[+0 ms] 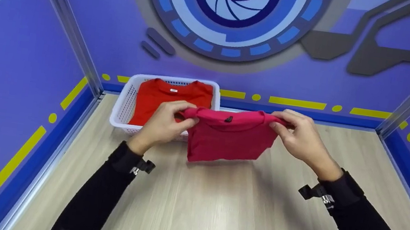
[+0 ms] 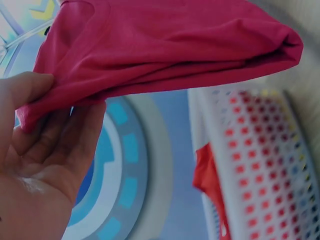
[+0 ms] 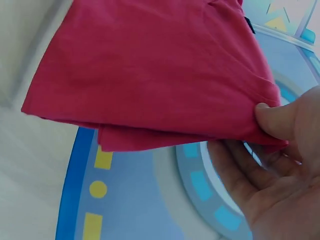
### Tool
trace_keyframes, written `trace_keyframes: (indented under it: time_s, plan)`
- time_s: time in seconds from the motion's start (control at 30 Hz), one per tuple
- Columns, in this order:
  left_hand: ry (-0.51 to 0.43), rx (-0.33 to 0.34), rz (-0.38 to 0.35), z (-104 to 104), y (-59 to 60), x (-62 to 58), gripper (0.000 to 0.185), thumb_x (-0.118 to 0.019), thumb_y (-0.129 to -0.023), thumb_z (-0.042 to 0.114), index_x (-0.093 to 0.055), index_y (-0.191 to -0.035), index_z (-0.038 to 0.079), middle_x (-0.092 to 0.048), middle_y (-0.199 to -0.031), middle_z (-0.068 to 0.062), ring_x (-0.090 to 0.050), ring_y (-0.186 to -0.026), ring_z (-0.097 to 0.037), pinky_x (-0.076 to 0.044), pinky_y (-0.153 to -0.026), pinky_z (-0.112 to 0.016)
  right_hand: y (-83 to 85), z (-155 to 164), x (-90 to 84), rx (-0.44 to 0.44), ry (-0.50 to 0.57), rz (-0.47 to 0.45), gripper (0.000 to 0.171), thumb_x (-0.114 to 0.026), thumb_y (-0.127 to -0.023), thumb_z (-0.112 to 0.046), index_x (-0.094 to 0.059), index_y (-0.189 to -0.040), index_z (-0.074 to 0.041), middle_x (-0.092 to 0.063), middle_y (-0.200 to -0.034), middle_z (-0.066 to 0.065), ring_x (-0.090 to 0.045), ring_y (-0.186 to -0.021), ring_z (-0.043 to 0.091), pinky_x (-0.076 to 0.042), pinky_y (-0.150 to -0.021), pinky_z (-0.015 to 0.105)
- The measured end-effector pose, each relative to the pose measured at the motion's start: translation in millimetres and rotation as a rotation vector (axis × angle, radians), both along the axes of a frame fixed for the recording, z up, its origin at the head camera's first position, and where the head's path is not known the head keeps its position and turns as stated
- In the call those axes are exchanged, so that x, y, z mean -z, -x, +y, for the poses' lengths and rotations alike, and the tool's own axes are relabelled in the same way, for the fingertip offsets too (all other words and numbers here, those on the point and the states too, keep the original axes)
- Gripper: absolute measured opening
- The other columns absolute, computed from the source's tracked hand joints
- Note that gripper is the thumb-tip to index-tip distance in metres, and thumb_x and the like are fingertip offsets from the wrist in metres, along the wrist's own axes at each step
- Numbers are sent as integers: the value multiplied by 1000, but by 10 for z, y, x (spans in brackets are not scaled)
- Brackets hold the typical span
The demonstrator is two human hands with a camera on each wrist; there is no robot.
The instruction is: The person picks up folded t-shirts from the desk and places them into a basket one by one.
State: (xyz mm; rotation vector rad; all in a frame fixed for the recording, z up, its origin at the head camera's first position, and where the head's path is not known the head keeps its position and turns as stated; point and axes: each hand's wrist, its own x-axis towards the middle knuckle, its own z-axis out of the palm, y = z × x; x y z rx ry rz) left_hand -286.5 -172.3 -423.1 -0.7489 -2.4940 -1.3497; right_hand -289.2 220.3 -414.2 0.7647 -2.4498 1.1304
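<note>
A folded dark pink T-shirt (image 1: 229,142) hangs above the table, its neckline and a small dark label uppermost. My left hand (image 1: 168,122) pinches its upper left corner between thumb and fingers, and my right hand (image 1: 300,138) pinches the upper right corner. In the left wrist view the shirt's folded layers (image 2: 175,55) droop from the thumb and fingers. The right wrist view shows the thumb pressed on the cloth (image 3: 150,75), with the fingers behind it. Behind my left hand, a red T-shirt (image 1: 159,98) lies folded in a white plastic basket (image 1: 121,113).
The basket stands against the back wall (image 1: 306,81), left of the middle. Side walls (image 1: 2,102) with metal corner posts (image 1: 69,23) enclose the light wood table (image 1: 191,209). Each wrist wears a black strap with a small mount (image 1: 143,166).
</note>
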Motion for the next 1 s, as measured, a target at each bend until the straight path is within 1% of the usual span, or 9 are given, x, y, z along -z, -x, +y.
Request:
trace_keyframes:
  time_s: [0.13, 0.27, 0.47, 0.6, 0.67, 0.77, 0.83, 0.93, 1.0]
  plan:
    - [-12, -11, 16, -135, 22, -95, 21, -81, -100, 17, -81, -120, 13, -78, -110, -2, -73, -94, -16, -61, -84, -25, 41, -123, -42, -24, 29, 34, 17, -80, -101, -8, -83, -118, -7, -78, -102, 4, -69, -90, 10, -54, -84, 9]
    - [-28, -33, 5, -298, 43, -123, 21, -81, -99, 15, -81, -120, 14, -79, -111, -3, -73, -92, -16, -61, -83, -24, 107, -287, -62, -48, 28, 45, 18, -79, -102, -9, -83, -119, -7, -78, -102, 6, -68, -89, 13, -54, -82, 11]
    - [-99, -43, -106, -650, 136, -104, 22, -84, -98, 13, -81, -120, 12, -75, -107, -8, -70, -88, -18, -58, -77, -23, 241, -623, -97, -106, -19, 50, 18, -77, -104, -10, -83, -121, -6, -75, -98, 8, -65, -86, 17, -54, -77, 19]
    - [-119, -76, -150, -926, 223, -96, 22, -83, -98, 10, -80, -119, 9, -72, -104, -9, -69, -87, -17, -57, -76, -22, 352, -896, -121, -162, -77, 21, 21, -73, -107, -10, -81, -125, -5, -77, -105, 10, -68, -90, 20, -58, -80, 29]
    - [-106, -98, -149, -1046, 254, -97, 22, -82, -98, 10, -80, -120, 7, -71, -104, -9, -68, -86, -15, -57, -76, -22, 411, -1023, -136, -189, -109, 9, 22, -70, -108, -10, -80, -127, -4, -78, -109, 11, -69, -92, 22, -58, -82, 33]
    - [-94, -127, -134, -1194, 284, -113, 23, -81, -99, 8, -80, -122, 6, -71, -103, -8, -67, -85, -12, -55, -75, -21, 498, -1184, -174, -218, -138, 1, 24, -68, -108, -8, -79, -129, -4, -77, -109, 13, -67, -92, 24, -58, -83, 37]
    - [-114, -131, -123, -1274, 304, -132, 24, -78, -99, 5, -80, -123, 4, -71, -103, -6, -67, -84, -11, -55, -75, -20, 562, -1280, -207, -227, -150, 6, 24, -67, -109, -9, -79, -129, -4, -76, -108, 12, -66, -91, 25, -57, -83, 37]
    - [-175, -138, -116, -1378, 345, -172, 25, -76, -99, 2, -78, -123, 0, -72, -101, -2, -67, -84, -9, -55, -75, -20, 658, -1413, -252, -229, -164, 4, 23, -67, -109, -10, -79, -128, -5, -77, -107, 11, -67, -91, 24, -57, -84, 38]
    - [-203, -141, -115, -1427, 388, -195, 24, -75, -99, 2, -77, -122, -3, -72, -99, 0, -67, -83, -8, -55, -75, -21, 724, -1489, -266, -228, -196, 17, 23, -66, -109, -10, -79, -127, -4, -77, -108, 12, -68, -93, 26, -58, -86, 40]
